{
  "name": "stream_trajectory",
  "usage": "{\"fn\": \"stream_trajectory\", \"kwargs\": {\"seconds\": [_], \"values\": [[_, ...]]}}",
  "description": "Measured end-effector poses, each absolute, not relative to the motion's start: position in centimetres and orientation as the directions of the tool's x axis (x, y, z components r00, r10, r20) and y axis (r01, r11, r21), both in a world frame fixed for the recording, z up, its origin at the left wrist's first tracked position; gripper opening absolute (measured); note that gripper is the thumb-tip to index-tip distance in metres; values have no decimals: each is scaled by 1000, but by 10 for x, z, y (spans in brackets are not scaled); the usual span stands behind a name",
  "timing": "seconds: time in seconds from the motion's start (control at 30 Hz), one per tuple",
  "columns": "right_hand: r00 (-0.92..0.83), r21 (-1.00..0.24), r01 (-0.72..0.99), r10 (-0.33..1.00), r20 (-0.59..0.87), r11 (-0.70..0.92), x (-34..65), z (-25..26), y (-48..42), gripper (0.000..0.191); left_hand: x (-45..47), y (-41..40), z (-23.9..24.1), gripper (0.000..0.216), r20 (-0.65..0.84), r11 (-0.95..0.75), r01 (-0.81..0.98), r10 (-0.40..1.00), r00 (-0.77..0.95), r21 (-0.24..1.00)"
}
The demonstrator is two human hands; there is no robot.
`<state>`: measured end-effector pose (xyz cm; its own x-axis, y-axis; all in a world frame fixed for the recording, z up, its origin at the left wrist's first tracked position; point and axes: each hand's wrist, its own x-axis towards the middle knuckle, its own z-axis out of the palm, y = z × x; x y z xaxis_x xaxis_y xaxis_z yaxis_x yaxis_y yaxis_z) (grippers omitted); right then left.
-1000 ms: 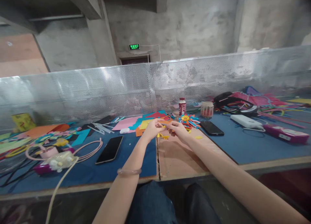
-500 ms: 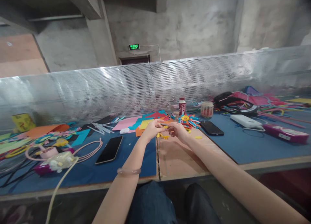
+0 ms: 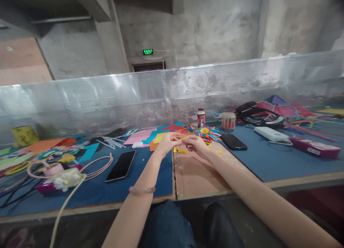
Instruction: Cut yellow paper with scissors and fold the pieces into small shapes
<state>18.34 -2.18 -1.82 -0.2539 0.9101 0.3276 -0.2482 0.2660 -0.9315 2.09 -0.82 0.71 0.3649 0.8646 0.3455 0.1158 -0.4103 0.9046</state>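
My left hand [image 3: 167, 144] and my right hand [image 3: 196, 144] meet at the middle of the table, fingertips pinched together. Between them shows a small yellow paper piece [image 3: 182, 139], partly covered by the fingers. Below the fingertips, yellow paper scraps [image 3: 180, 152] lie on the bare wooden board [image 3: 199, 180]. A blue and orange paper flower with a yellow centre [image 3: 205, 132] lies just past my right hand. Coloured paper sheets [image 3: 146, 135] spread out behind my left hand. Red-and-yellow handles, perhaps of scissors, are half hidden behind my right hand.
Phones lie to the left [image 3: 121, 165] and right [image 3: 233, 142]. A small bottle [image 3: 201, 118] and a glass jar [image 3: 228, 121] stand before the perforated metal screen [image 3: 129, 101]. Cables and a power strip [image 3: 48, 186] sit left; a white power bank [image 3: 271, 134] lies right.
My fingertips have shifted slightly, the right-hand fingers moving closer in to the left. A bit of yellow now shows between them. The things on the table have stayed put.
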Motion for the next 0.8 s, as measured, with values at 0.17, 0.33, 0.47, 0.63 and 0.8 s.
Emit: {"fn": "stream_trajectory", "kwargs": {"seconds": [0.17,0.33,0.47,0.63,0.8], "values": [[-210,-933,-218,919,333,288,183,-20,-20,28,22,-12,9,41,351,-424,124,856,379,897],[-181,-925,-190,914,362,329,182,-21,-18,31,20,-14,12,32,274,-345,155,894,354,926],[-169,-929,-193,921,350,317,182,-19,-19,32,21,-16,14,27,254,-321,176,913,319,931],[-181,-937,-202,929,323,286,181,-19,-19,32,23,-15,15,24,248,-298,141,924,290,944],[-150,-932,-112,921,359,345,182,-23,-15,30,22,-16,14,26,261,-329,195,915,307,924]]}}
